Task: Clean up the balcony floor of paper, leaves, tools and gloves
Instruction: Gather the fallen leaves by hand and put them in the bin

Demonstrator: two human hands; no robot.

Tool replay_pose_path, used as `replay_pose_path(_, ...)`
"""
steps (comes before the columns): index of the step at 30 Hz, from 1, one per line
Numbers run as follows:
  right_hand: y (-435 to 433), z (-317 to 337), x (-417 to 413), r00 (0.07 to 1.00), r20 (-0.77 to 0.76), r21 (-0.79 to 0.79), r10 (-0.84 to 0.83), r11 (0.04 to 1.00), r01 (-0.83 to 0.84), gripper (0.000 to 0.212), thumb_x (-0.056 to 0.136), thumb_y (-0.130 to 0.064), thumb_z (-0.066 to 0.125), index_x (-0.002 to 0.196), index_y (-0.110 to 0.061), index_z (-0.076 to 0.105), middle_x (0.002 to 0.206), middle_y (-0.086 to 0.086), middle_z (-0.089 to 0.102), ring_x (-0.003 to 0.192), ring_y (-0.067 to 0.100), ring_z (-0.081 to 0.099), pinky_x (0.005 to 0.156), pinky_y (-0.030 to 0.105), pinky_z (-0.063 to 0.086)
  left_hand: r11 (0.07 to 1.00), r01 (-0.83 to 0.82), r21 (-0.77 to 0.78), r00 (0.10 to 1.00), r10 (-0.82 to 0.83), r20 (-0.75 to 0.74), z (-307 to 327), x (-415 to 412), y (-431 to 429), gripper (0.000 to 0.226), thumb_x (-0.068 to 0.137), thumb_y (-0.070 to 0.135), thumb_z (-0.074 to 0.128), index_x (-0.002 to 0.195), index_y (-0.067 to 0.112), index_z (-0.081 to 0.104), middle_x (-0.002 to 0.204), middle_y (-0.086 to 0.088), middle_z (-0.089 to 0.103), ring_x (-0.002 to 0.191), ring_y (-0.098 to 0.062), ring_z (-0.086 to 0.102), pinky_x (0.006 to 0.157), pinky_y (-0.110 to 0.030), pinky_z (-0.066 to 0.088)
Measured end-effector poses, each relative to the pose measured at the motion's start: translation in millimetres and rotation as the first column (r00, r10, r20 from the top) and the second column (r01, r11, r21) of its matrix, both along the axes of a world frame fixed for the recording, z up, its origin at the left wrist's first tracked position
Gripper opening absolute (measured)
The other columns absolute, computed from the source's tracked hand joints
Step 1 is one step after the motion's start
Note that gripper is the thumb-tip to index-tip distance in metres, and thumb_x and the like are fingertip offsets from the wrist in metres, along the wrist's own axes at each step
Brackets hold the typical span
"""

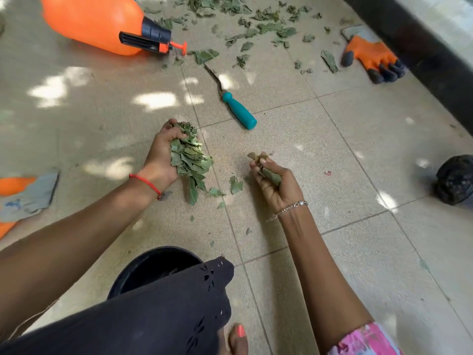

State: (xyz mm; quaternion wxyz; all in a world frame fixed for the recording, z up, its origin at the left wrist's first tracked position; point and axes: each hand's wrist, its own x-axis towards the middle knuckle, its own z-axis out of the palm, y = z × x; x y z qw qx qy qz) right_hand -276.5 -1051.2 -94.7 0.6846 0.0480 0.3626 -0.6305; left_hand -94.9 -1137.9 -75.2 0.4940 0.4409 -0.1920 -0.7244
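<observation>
My left hand grips a thick bunch of green leaves just above the tiled floor. To its right, my right hand holds a smaller clump of leaves between curled fingers. A few loose leaf pieces lie on the tiles between the hands. Many more scattered leaves cover the floor at the far side. A teal-handled hand tool lies ahead of my hands. An orange and black glove lies at the far right. Another orange and grey glove lies at the left edge.
A black bucket stands near my knees, partly hidden by dark cloth. An orange pressure sprayer lies on its side at the far left. A crumpled black bag sits at the right edge. A dark wall base runs along the right.
</observation>
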Motion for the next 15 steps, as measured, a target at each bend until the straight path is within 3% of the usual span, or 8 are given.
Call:
replay_pose_path(3,0.6,1.9,1.4,0.999,0.025,-0.007,0.042,0.999,-0.042,0.014,0.07,0.001,0.035,0.064,-0.009,0.044,0.07,0.01,0.047,0.059,0.019,0.046,0.044,0.022,0.044,1.0,0.001,0.021,0.998,-0.002,0.063,-0.6,0.5,0.2,0.033,0.086,-0.005,0.033,0.071,0.023,0.043,0.075,0.002,0.047,0.065,-0.014,0.048,0.056,-0.02,0.044)
replay_pose_path(6,0.2,4.5,1.0,0.994,-0.051,-0.014,0.092,0.996,-0.093,0.012,0.057,-0.019,0.037,0.049,-0.011,0.043,0.061,0.009,0.046,0.051,0.017,0.037,0.042,0.016,0.028,1.0,0.006,0.027,0.998,-0.008,0.063,-0.7,2.1,-0.5,0.033,0.086,-0.003,0.034,0.071,0.024,0.044,0.075,0.005,0.047,0.064,-0.012,0.049,0.054,-0.018,0.045)
replay_pose_path(10,-4.0,7.0,-4.5,0.961,-0.217,0.057,0.172,0.985,-0.163,0.041,0.079,-0.025,0.045,0.04,-0.017,0.038,0.046,0.002,0.042,0.034,0.012,0.031,0.037,0.01,0.018,0.999,0.014,0.045,1.0,-0.015,0.027,-1.9,4.0,0.0,0.035,0.085,-0.004,0.033,0.071,0.025,0.045,0.074,0.003,0.051,0.059,-0.013,0.057,0.054,-0.018,0.046)
replay_pose_path(12,-3.2,7.8,-2.3,0.877,-0.419,0.103,0.236,0.972,-0.213,0.043,0.086,-0.024,0.056,0.047,-0.019,0.04,0.042,-0.001,0.041,0.031,0.01,0.03,0.035,0.011,0.02,0.999,0.01,0.047,1.0,-0.009,-0.03,-2.4,3.4,0.3,0.036,0.085,-0.006,0.032,0.07,0.024,0.045,0.074,0.001,0.05,0.057,-0.015,0.056,0.053,-0.018,0.046)
replay_pose_path(15,1.3,4.0,4.4,0.587,-0.776,0.135,0.231,0.97,-0.203,0.036,0.079,-0.022,0.071,0.053,-0.016,0.049,0.041,-0.003,0.048,0.031,0.009,0.035,0.033,0.015,0.026,0.998,-0.012,0.055,0.999,0.015,-0.045,-3.8,2.1,-0.6,0.037,0.086,-0.006,0.031,0.07,0.024,0.046,0.075,0.003,0.051,0.058,-0.015,0.054,0.052,-0.018,0.046)
